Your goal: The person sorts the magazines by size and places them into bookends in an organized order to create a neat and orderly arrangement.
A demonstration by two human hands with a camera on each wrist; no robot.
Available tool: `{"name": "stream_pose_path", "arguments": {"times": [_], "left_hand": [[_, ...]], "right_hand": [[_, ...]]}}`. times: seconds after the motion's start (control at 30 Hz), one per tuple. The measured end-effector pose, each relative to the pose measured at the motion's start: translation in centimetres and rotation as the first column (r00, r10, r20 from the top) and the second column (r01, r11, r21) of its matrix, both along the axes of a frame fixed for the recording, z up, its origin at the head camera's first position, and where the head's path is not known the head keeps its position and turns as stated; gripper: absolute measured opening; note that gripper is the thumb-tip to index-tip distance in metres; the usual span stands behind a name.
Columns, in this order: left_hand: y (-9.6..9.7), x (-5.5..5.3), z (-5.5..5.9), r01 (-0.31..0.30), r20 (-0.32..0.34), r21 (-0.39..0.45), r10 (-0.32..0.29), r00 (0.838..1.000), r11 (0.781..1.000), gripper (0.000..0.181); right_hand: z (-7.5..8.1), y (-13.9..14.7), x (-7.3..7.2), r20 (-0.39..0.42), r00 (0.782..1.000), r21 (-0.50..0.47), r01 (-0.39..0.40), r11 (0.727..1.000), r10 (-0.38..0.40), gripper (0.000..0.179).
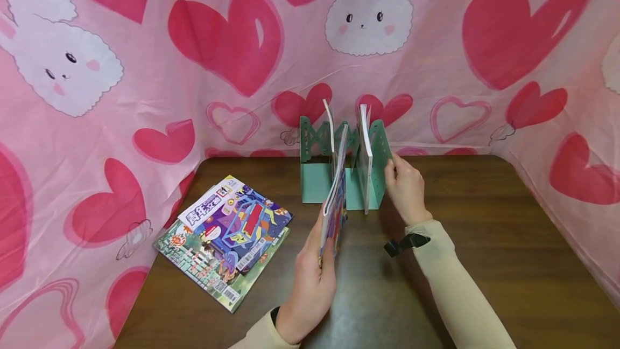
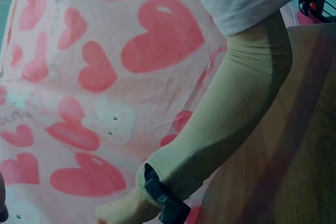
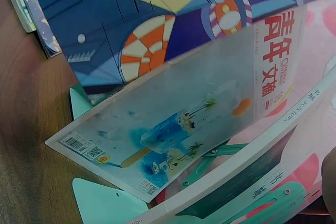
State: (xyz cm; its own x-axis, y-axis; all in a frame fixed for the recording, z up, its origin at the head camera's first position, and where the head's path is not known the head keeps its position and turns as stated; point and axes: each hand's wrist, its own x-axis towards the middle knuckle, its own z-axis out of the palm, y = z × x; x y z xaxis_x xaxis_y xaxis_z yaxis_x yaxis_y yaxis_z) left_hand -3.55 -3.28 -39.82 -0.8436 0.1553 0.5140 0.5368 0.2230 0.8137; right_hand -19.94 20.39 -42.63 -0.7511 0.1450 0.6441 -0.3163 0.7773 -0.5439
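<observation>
My left hand [image 1: 310, 284] holds a magazine [image 1: 334, 203] upright by its near edge, thumb on the right side. Its far part overlaps the green metal book rack [image 1: 317, 185] in the head view. At the rack's right end panel, my right hand [image 1: 407, 185] grips the edge. Inside the rack stand a thin magazine [image 1: 330, 123] on the left and a thicker book [image 1: 364, 160] against the right side. The right wrist view shows a dark blue cartoon cover [image 3: 105, 24], a pale magazine with an ice lolly [image 3: 194, 124], and a white "Book Town" spine [image 3: 262, 135].
Two overlapping magazines [image 1: 232, 230] lie flat at the left of the brown table [image 1: 484, 263]. Pink heart-and-rabbit cloth [image 1: 300, 42] surrounds the table at the back and sides. A beige-sleeved arm [image 2: 226, 108] with a black wrist strap [image 2: 163, 198] crosses the left wrist view.
</observation>
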Motion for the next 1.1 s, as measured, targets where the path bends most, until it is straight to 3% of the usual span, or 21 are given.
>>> {"name": "stream_pose_path", "arguments": {"times": [0.1, 0.3, 0.7, 1.1], "left_hand": [[0.5, -0.3, -0.2, 0.009, -0.011, 0.002, -0.009, 1.0, 1.0, 0.073], [1.6, -1.4, -0.5, 0.013, 0.037, 0.034, -0.014, 0.999, 0.999, 0.077], [3.7, -4.4, -1.9, 0.001, -0.024, 0.055, 0.0, 1.0, 0.998, 0.076], [5.5, -7.8, -3.7, -0.012, -0.061, 0.047, 0.015, 0.998, 0.999, 0.081]], "right_hand": [[0.0, 0.0, 0.0, 0.005, 1.0, 0.005, 0.004, 1.0, -0.004, 0.03], [0.1, 0.0, 0.0, 0.01, 1.0, 0.001, -0.004, 1.0, 0.004, 0.03], [0.0, 0.1, 0.1, 0.032, 0.999, -0.016, -0.009, 1.0, 0.009, 0.032], [-0.2, -0.2, 0.2, -0.007, 1.0, -0.008, -0.001, 1.0, 0.001, 0.03]]}}
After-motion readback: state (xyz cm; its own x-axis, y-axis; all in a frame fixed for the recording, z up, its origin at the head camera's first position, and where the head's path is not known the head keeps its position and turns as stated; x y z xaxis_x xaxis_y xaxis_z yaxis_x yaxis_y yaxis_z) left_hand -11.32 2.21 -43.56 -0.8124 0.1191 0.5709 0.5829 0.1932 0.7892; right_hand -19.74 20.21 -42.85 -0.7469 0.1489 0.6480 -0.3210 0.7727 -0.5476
